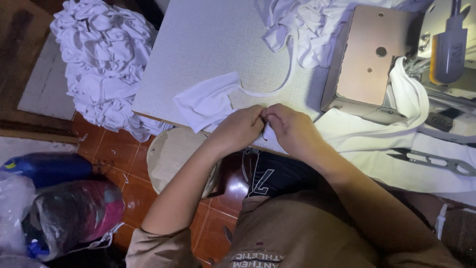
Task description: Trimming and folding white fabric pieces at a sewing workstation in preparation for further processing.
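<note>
Centrally, left hand (239, 128) and right hand (291, 128) fingers pinch white fabric piece (208, 101); bagged bundles (59, 208) on floor at left.

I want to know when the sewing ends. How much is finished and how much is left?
Hard to tell which heap is finished. A big pile of white pieces sits on the floor, another heap beside the sewing machine. Right now the left hand and right hand pinch a white piece with a strap at the table edge. Snips lie unused.
</note>
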